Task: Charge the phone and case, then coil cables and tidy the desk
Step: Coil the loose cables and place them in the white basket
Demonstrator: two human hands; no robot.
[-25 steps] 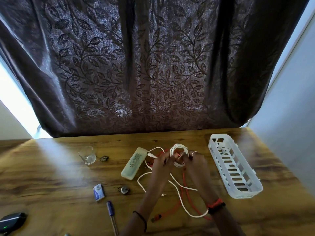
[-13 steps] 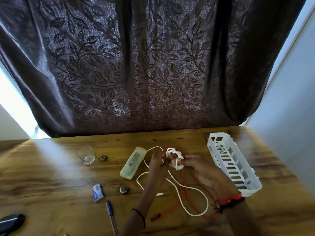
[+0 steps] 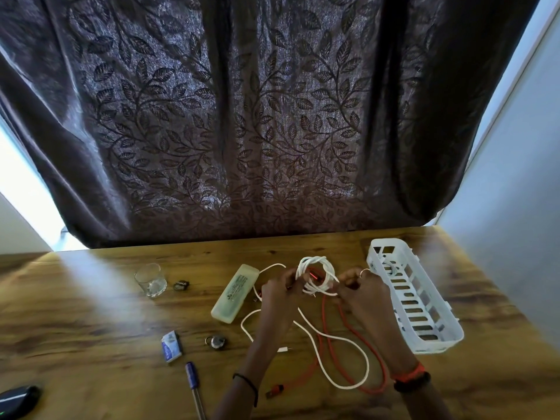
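A white cable (image 3: 316, 275) is partly wound into a small coil held above the wooden desk (image 3: 91, 313). My left hand (image 3: 280, 294) grips the coil's left side. My right hand (image 3: 362, 291) pinches its right side. The cable's loose length trails toward me in a loop (image 3: 348, 359), and its plug lies near my left wrist. A red cable (image 3: 339, 338) lies tangled under the white one, with its plug close to my left forearm. A pale green case (image 3: 235, 294) lies left of my hands.
A white slotted basket (image 3: 424, 316) stands at the right. On the left are a glass (image 3: 150, 280), a small metal piece (image 3: 181, 285), a small box (image 3: 171, 347), a padlock (image 3: 215, 341), a blue pen (image 3: 194, 381) and a black device (image 3: 18, 400). A curtain hangs behind the desk.
My hands turned the white coil and laid more cable onto it. The loose loop on the desk shifted. My right hand swung out to the right and came back to the coil.
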